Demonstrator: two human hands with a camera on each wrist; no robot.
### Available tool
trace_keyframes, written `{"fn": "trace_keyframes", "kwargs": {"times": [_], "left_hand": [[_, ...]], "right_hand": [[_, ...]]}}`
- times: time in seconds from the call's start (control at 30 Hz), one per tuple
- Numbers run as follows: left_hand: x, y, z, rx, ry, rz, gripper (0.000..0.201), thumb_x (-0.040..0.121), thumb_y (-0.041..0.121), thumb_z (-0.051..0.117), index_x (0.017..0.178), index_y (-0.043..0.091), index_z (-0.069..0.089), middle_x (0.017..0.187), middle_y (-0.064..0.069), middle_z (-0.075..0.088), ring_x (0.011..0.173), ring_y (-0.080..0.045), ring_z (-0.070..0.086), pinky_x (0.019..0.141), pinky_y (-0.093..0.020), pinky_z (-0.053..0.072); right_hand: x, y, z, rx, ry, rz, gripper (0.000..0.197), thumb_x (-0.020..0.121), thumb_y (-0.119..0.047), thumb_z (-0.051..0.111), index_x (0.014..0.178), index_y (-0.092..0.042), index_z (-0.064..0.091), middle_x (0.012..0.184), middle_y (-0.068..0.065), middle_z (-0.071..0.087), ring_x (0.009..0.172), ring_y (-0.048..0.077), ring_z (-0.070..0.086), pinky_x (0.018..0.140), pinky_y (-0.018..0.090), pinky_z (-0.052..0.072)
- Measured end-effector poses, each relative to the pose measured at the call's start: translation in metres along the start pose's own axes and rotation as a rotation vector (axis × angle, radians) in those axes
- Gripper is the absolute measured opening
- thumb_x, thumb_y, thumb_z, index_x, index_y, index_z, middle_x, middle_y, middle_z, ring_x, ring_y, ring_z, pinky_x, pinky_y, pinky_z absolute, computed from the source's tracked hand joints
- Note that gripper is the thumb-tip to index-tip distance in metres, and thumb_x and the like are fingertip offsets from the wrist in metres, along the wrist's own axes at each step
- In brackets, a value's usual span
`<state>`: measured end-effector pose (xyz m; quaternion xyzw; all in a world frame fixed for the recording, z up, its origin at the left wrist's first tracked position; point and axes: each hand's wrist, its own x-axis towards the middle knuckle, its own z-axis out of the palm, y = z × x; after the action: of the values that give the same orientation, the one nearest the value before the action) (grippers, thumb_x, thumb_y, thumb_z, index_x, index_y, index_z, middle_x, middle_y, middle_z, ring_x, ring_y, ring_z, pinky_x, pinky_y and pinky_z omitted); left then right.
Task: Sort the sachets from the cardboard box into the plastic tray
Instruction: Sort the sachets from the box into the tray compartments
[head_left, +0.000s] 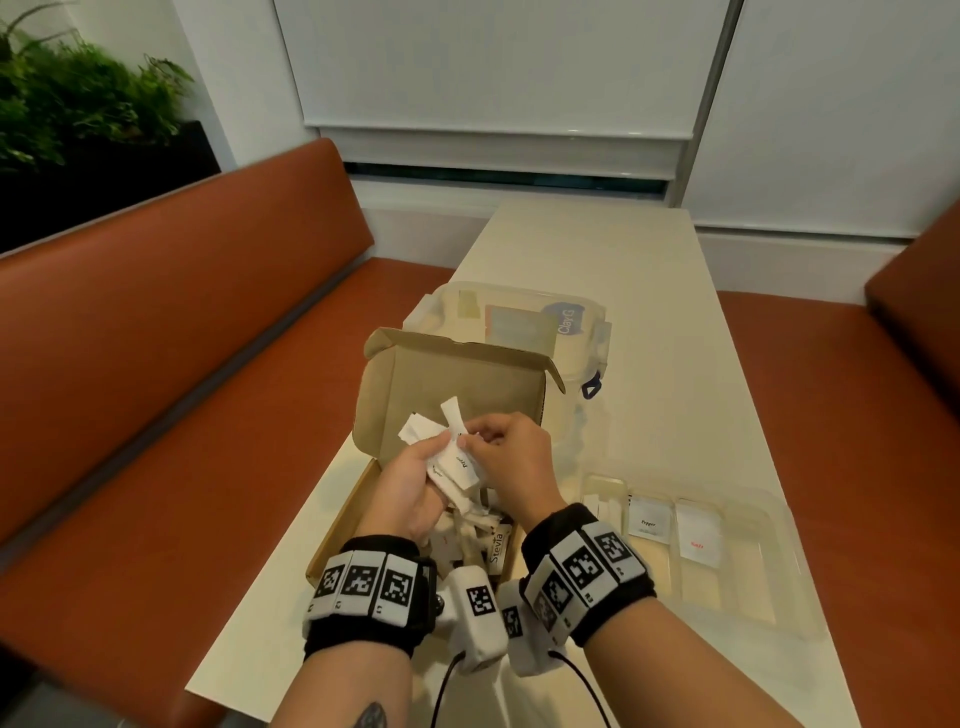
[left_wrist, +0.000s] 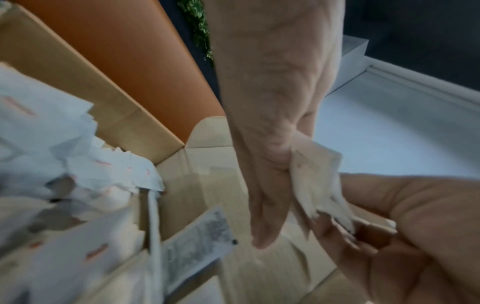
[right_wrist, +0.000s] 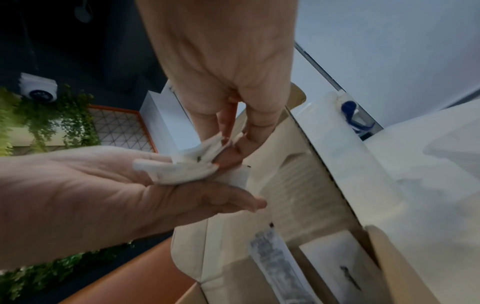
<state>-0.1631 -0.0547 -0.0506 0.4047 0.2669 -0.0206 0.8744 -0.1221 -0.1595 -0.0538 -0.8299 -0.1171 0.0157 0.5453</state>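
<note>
While both hands work a sachet bundle above the cardboard box (head_left: 457, 379), spillage is the main risk.
Plastic tray (head_left: 769, 587) lies near the table's (head_left: 597, 249) right edge, Pepper and Salt sachets already inside. Left hand (head_left: 410, 483) clutches the loose sachet bundle (head_left: 457, 467); right hand (head_left: 511, 457) pinches one sachet at its top. Pulling it free may drag neighbours out, dropping them unsorted.
</note>
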Motion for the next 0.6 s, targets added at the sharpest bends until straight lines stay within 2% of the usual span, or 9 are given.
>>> {"fn": "trace_keyframes", "kwargs": {"times": [0.1,0.23,0.3,0.37,0.53,0.6], "left_hand": [[-0.006,0.003,0.01,0.002,-0.05,0.017,0.028,0.097,0.007,0.045,0.119,-0.005,0.055,0.09,-0.017,0.073,0.085,-0.025,0.068,0.076,-0.04,0.053],[-0.014,0.0,0.03,-0.048,-0.096,0.03,0.026,0.098,0.005,0.042,0.118,-0.005,0.055,0.093,-0.019,0.07,0.088,-0.026,0.066,0.076,-0.04,0.052],[-0.017,-0.005,0.042,-0.067,-0.113,0.041,0.023,0.098,0.005,0.041,0.115,-0.003,0.056,0.089,-0.018,0.071,0.084,-0.024,0.068,0.071,-0.037,0.054],[-0.02,-0.011,0.057,-0.095,-0.13,0.041,0.022,0.098,0.004,0.041,0.113,-0.002,0.056,0.089,-0.017,0.07,0.082,-0.023,0.068,0.066,-0.034,0.055],[-0.018,-0.037,0.098,-0.116,-0.202,-0.01,0.028,0.098,0.003,0.042,0.123,-0.003,0.052,0.106,-0.019,0.065,0.093,-0.024,0.065,0.077,-0.034,0.052],[-0.013,-0.051,0.11,-0.095,-0.222,-0.047,0.03,0.097,0.004,0.043,0.126,-0.002,0.052,0.11,-0.019,0.065,0.097,-0.025,0.064,0.081,-0.035,0.052]], "right_hand": [[-0.002,-0.006,-0.008,0.002,0.05,-0.071,0.011,0.083,-0.015,0.069,0.091,-0.014,0.075,0.07,-0.014,0.052,0.063,-0.002,0.048,0.057,0.001,0.038],[-0.006,-0.009,-0.025,-0.008,0.107,-0.121,0.017,0.085,-0.015,0.066,0.1,-0.014,0.074,0.08,-0.011,0.051,0.069,-0.003,0.048,0.064,-0.001,0.036],[-0.01,-0.009,-0.035,-0.005,0.142,-0.13,0.019,0.086,-0.015,0.065,0.103,-0.013,0.073,0.089,-0.004,0.054,0.075,-0.002,0.048,0.068,-0.003,0.035],[-0.014,-0.007,-0.047,0.003,0.187,-0.144,0.02,0.088,-0.016,0.064,0.106,-0.013,0.072,0.094,-0.004,0.053,0.084,0.002,0.05,0.071,-0.005,0.034],[-0.026,0.012,-0.083,-0.092,0.391,-0.179,0.018,0.087,-0.019,0.065,0.103,-0.018,0.072,0.104,-0.008,0.045,0.104,0.007,0.036,0.087,0.012,0.03],[-0.029,0.024,-0.097,-0.007,0.399,-0.122,0.017,0.087,-0.016,0.064,0.102,-0.018,0.072,0.113,-0.01,0.044,0.107,0.004,0.04,0.088,0.007,0.029]]}}
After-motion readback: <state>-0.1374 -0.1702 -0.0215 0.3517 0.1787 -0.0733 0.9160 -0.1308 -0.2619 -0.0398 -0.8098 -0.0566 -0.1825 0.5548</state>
